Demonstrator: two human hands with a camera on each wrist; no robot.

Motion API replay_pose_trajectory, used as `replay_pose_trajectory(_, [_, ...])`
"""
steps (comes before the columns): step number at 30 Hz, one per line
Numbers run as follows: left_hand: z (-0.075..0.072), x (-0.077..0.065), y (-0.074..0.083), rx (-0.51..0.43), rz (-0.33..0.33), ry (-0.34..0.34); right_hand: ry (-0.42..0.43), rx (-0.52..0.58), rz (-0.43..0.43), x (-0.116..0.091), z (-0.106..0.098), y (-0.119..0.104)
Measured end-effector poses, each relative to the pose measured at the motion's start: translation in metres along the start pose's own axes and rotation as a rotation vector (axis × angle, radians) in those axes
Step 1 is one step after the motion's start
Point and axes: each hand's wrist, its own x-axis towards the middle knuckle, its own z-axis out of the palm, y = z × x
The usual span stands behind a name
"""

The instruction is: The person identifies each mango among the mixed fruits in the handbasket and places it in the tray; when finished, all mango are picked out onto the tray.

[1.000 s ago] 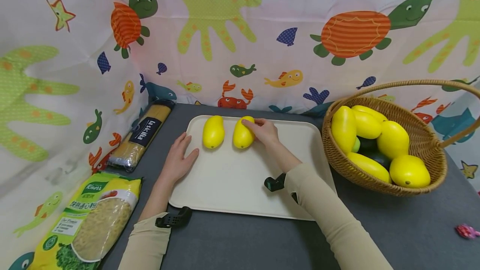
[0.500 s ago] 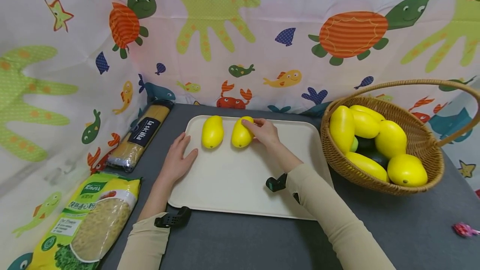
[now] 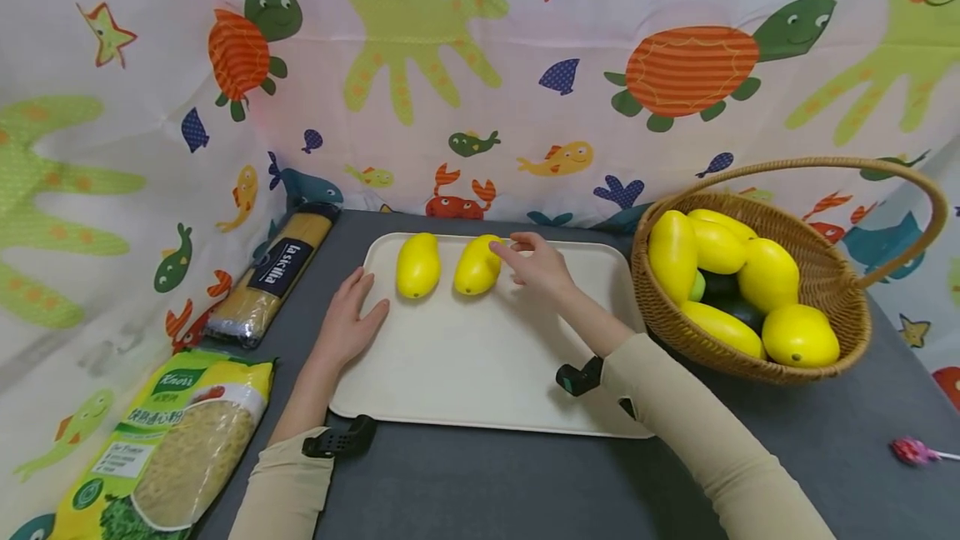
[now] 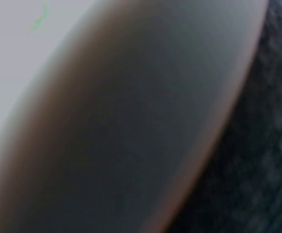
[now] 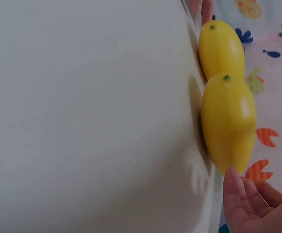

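Note:
Two yellow mangoes lie side by side near the back of a cream tray: the left mango and the right mango. Just right of the right mango is my right hand, its thumb and fingers parted and no longer wrapped about the fruit. In the right wrist view the thumb tip is at the end of the nearer mango; whether it touches cannot be told. My left hand rests with spread fingers along the tray's left edge. The left wrist view is mostly a dark blur.
A wicker basket holds several yellow mangoes and dark green items on the right. Spaghetti and a yellow-green pasta bag lie left. A pink lollipop lies far right on the grey table. A patterned curtain stands behind.
My right hand has let go of the right mango and drawn slightly right. That mango now leans a little more. The left hand stays at the tray's edge. The head view has shifted slightly.

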Motion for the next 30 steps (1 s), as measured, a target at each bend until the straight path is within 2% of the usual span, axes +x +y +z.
replay_pose_trajectory(5, [0.000, 0.000, -0.001, -0.001, -0.004, 0.000, -0.068, -0.016, -0.069, -0.023, -0.021, -0.010])
replay_pose_trajectory(10, [-0.001, -0.001, -0.003, 0.003, -0.006, -0.005, -0.127, -0.087, -0.110, -0.052, -0.048, -0.017])
replay_pose_trajectory(18, [-0.005, -0.003, -0.006, 0.017, -0.011, -0.005, -0.143, -0.168, -0.199, -0.096, -0.096, -0.019])
replay_pose_trajectory(23, [-0.003, -0.002, -0.003, 0.020, -0.015, -0.018, -0.083, -0.258, -0.232, -0.114, -0.134, -0.010])
replay_pose_trajectory(26, [-0.002, -0.001, -0.002, 0.018, -0.014, -0.026, -0.015, -0.308, -0.239, -0.122, -0.158, -0.007])
replay_pose_trajectory(30, [0.000, 0.000, 0.000, 0.018, -0.004, -0.023, 0.094, -0.373, -0.257, -0.121, -0.186, -0.002])
